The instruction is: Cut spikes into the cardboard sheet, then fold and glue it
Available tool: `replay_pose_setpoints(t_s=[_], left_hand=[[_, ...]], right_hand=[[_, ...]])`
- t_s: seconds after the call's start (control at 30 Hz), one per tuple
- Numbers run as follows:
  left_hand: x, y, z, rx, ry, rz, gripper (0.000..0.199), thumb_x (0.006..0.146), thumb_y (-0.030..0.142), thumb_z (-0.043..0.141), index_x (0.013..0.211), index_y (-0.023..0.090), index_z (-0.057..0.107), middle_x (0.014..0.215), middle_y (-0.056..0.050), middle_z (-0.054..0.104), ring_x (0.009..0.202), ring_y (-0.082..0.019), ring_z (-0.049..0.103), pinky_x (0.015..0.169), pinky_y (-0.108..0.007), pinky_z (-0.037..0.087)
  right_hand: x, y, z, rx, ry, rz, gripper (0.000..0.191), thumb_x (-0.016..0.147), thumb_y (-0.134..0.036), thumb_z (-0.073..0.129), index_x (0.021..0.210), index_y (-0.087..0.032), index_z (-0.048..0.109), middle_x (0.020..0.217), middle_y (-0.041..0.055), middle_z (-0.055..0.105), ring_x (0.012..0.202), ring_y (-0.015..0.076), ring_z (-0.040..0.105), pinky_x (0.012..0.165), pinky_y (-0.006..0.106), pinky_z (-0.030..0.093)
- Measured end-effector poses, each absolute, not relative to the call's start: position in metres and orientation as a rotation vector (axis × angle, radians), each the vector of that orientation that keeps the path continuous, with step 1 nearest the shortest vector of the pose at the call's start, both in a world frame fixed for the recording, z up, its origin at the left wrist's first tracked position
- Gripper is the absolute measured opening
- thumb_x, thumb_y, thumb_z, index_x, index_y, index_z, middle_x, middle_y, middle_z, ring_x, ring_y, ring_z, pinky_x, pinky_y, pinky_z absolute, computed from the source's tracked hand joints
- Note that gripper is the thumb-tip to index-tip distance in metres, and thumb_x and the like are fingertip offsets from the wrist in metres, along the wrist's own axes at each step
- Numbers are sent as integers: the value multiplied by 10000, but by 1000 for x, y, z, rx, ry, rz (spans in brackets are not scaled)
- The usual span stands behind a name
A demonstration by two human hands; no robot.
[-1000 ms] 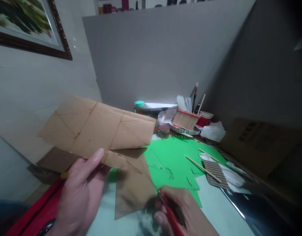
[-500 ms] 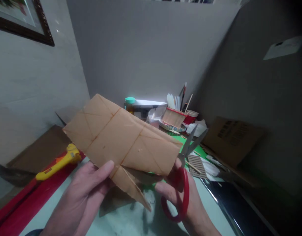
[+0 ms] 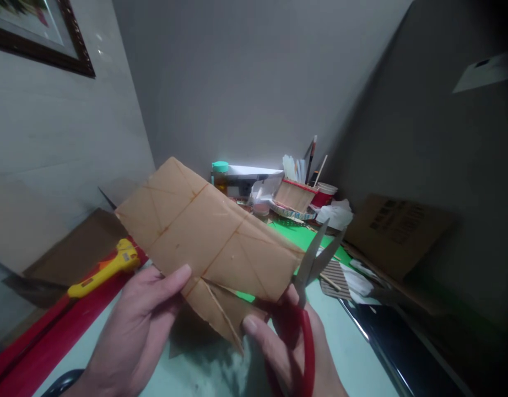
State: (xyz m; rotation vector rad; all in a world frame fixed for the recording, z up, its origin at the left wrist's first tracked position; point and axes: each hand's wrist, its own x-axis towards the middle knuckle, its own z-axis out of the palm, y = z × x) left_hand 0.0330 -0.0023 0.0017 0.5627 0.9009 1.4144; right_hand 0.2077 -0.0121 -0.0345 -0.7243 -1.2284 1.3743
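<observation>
A brown cardboard piece (image 3: 208, 231) with drawn brown lines is held up over the pale table, tilted down to the right. My left hand (image 3: 142, 325) pinches its lower edge, thumb on the front. From that edge a cut, pointed flap (image 3: 215, 311) hangs downward. My right hand (image 3: 295, 342) has red-handled scissors (image 3: 315, 262) hooked on it, their blades apart and pointing up beside the cardboard's right end. The right thumb touches a brown flap below the main panel; the other right fingers are partly hidden behind the cardboard and handles.
A yellow glue gun (image 3: 107, 270) lies on a red strip (image 3: 68, 336) at left. Behind are a stick-built holder (image 3: 295, 196), a teal-capped jar (image 3: 220, 173) and a red cup (image 3: 324, 194). At right are a black glossy object (image 3: 390, 342) and a cardboard box (image 3: 396, 234).
The right thumb has moved left and down onto the flap, and the scissors have turned, their handles lower. The pointed flap has shifted slightly left. The view has shifted slightly.
</observation>
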Motion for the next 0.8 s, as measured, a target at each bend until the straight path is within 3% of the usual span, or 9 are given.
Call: replay_pose_setpoints(t_s=[0.13,0.3,0.37,0.47,0.6,0.7,0.8], left_hand=[[34,-2,2,514,875,1441,202,776,163,763,962,240,763,993,-49,810,1084,-304,700,828,-346,620],[31,1,0,449,838,1456,247,783,113,749,993,244,747,1089,-35,791,1078,-258,706,839,-292,608],[30,1,0,451,831,1451,234,791,115,743,991,235,744,1091,-44,790,1065,-256,711,837,-294,608],[28,0,0,455,824,1445,175,804,142,738,953,232,749,1074,-50,794,1063,-257,713,839,-295,607],[29,0,0,447,816,1456,208,787,143,751,971,241,757,1069,-51,797,1072,-266,712,849,-302,606],[34,-1,1,461,807,1468,295,778,146,757,1062,227,742,1055,-63,803,1047,-281,723,859,-338,610],[34,0,5,470,810,1485,278,761,71,739,1025,157,738,950,-72,814,948,-267,751,871,-348,607]], right_hand=[[208,-11,-35,-814,-1259,1335,496,831,-383,732,1249,-212,528,1094,137,690,966,286,687,899,422,555],[205,-8,-37,-834,-1265,1269,597,767,-455,791,1244,-222,519,1101,120,676,962,272,658,861,388,538],[205,-9,-39,-880,-1269,1250,523,788,-471,767,1189,-214,549,1033,112,688,887,254,644,802,378,532],[207,-10,-45,-936,-1308,1220,428,820,-486,717,1104,-200,575,915,94,668,772,227,596,726,376,508],[208,-9,-50,-961,-1386,1173,374,825,-494,692,1019,-198,571,838,61,620,750,216,587,697,355,491],[206,-8,-52,-951,-1438,1145,375,832,-503,677,1030,-205,563,827,60,605,726,214,583,658,340,493],[204,-9,-57,-900,-1446,1143,401,827,-523,675,1056,-220,544,857,70,607,731,222,594,642,337,503]])
